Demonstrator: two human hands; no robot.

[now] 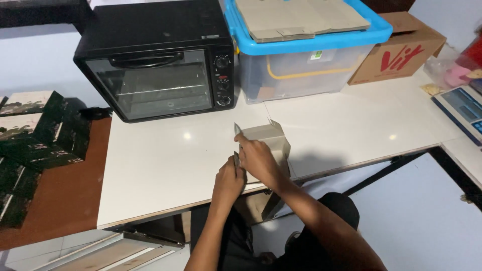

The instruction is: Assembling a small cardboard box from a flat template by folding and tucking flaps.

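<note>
A small grey cardboard box [271, 143], partly folded with its flaps standing up, sits at the centre of the frame near the front edge of a white tabletop [165, 160]. The right hand [258, 158] lies over the box's left side, fingers bent and pressed against the card; the left hand [228, 180], just below and to the left, touches the box's lower left corner with its fingers curled together, though whether they pinch a flap cannot be told from this angle. The two hands meet at that corner.

One black countertop oven [155, 60] with a glass door and three knobs stands at the upper left of centre. Beside it to the right is one clear plastic storage tub [306, 65] with a blue lid, and a stack of flat cardboard sheets [301, 17] rests on that lid. One brown carton [401, 50] with red lettering sits at the upper right. One digital scale [464, 108] shows at the right edge. At the left edge, several dark green printed boxes [35, 130] are piled on a brown surface [65, 200]; their exact number cannot be told.

The white top is glossy and reflects ceiling lights. Pale walls and a light tiled floor [427, 216] surround the table
</note>
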